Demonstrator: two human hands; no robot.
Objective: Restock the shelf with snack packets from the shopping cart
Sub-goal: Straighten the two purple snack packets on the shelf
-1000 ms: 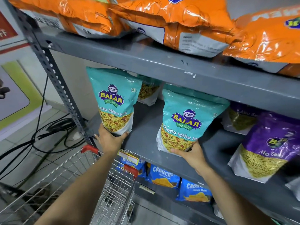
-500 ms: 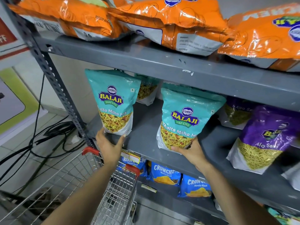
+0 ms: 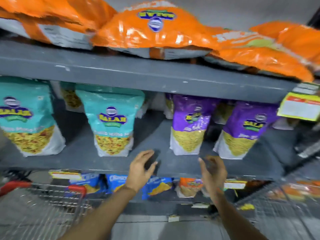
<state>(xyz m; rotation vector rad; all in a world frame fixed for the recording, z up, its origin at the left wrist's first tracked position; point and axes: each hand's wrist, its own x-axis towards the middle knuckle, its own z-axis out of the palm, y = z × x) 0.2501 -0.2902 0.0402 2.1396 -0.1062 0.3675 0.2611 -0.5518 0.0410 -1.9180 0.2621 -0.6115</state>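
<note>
Two teal snack packets stand upright on the grey middle shelf [image 3: 83,160], one at the far left [image 3: 26,118] and one further right [image 3: 112,122]. Two purple packets [image 3: 189,123] [image 3: 245,129] stand to their right. My left hand [image 3: 141,168] hovers at the shelf's front edge, fingers loosely curled, holding nothing. My right hand [image 3: 213,168] is beside it, just below the first purple packet, also empty. The shopping cart [image 3: 43,205] with red corner guards sits at the lower left. The frame is motion-blurred.
Orange packets [image 3: 155,32] lie flat on the top shelf. Blue and orange packets [image 3: 155,186] fill the shelf below. A yellow price tag [image 3: 299,106] hangs at the right. A second wire basket [image 3: 277,201] shows at the lower right.
Both hands have let go of the two teal packets, which stay upright on the shelf. The view and my hands have shifted right, toward the purple packets.
</note>
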